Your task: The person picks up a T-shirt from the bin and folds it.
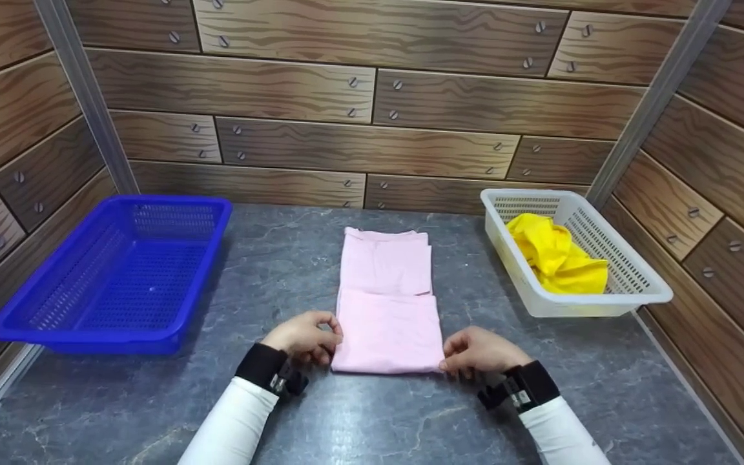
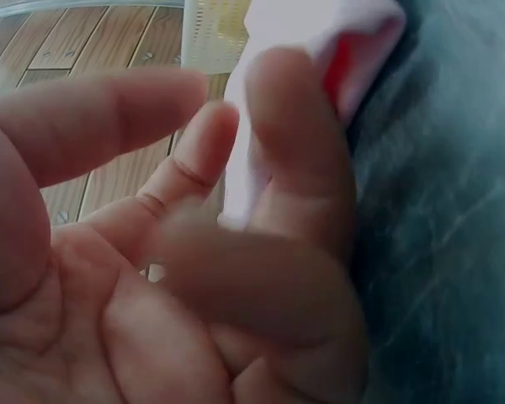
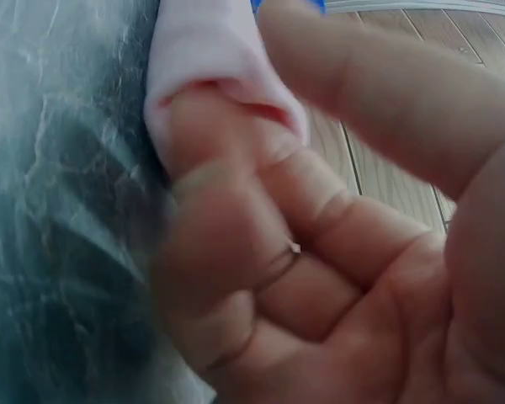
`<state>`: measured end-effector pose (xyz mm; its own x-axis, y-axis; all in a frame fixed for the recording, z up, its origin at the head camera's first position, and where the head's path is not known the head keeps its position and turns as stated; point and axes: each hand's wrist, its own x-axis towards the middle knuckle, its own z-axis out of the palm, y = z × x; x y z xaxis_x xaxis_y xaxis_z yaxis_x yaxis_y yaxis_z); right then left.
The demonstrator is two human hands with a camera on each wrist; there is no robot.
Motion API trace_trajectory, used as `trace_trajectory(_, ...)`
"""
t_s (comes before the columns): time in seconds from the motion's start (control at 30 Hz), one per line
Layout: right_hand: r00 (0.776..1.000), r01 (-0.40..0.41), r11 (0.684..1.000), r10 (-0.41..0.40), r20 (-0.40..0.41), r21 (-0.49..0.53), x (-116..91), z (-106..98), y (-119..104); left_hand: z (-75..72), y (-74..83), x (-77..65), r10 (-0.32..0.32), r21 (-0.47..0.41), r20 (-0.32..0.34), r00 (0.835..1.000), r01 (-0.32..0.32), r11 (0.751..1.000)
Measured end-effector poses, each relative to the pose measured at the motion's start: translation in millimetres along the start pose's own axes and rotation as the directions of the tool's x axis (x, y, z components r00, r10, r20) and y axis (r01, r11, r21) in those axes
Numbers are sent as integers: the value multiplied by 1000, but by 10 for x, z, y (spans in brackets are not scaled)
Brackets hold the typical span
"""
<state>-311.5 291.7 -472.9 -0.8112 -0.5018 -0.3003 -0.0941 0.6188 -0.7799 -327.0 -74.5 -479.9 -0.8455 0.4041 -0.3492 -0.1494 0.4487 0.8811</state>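
A pink cloth point(image 1: 388, 316), folded into a long strip with stepped layers, lies flat on the grey marbled tabletop. Its kind of garment does not show. At the near left corner, my left hand point(image 1: 307, 336) touches the side edge with loosely bent fingers; in the left wrist view its thumb stands apart from the fingers point(image 2: 295, 126). My right hand point(image 1: 485, 351) is at the near right corner. In the right wrist view its fingertips reach into the fold at the cloth's end point(image 3: 210, 50), while the thumb point(image 3: 362, 76) stays apart from them.
A blue perforated basket point(image 1: 178, 336) with nothing in it stands on the left. On the right, a white perforated basket point(image 1: 527, 284) holds a crumpled yellow cloth point(image 1: 556, 255). Wood-patterned walls point(image 1: 294, 90) enclose the back and both sides of the grey table point(image 1: 281, 271).
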Motion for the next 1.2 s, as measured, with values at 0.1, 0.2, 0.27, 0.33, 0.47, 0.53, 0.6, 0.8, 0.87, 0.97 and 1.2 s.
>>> trace_trajectory(0.1,1000,-17,1000,17,8,-4,13,30,21,33,7,-17,12,55,3,1000,-12,998)
trace_trajectory(0.2,999,-40,999,40,14,6,10,50,12,63,12,-13,73,97,8,997,-74,993)
trace_trajectory(0.27,999,-41,999,41,9,9,5,50,-10,74,23,-14,120,123,11,993,-121,985)
trace_trajectory(0.33,999,-40,999,40,-7,-4,-4,52,-29,80,37,-20,142,158,18,990,-143,977)
trace_trajectory(0.47,998,-56,996,54,-21,-75,-14,83,-41,110,63,-41,149,244,25,989,-150,958)
trace_trajectory(0.53,998,-68,992,65,-25,-109,-12,104,-40,133,68,-46,167,296,18,986,-165,941)
trace_trajectory(0.6,996,-81,989,77,-36,-122,-6,120,-38,151,68,-53,193,333,-2,981,-181,926)
trace_trajectory(0.8,992,-105,983,92,-87,-152,-6,148,-70,222,86,-76,249,439,-61,966,-198,876)
trace_trajectory(0.87,988,-96,977,71,-135,-188,-12,160,-98,270,118,-95,270,507,-107,957,-181,843)
trace_trajectory(0.97,966,-58,963,-12,-256,-263,-11,204,-177,387,195,-143,357,613,-162,920,-190,767)
trace_trajectory(1.2,874,210,882,-363,-323,-423,11,498,-393,758,302,-182,611,787,33,791,-398,472)
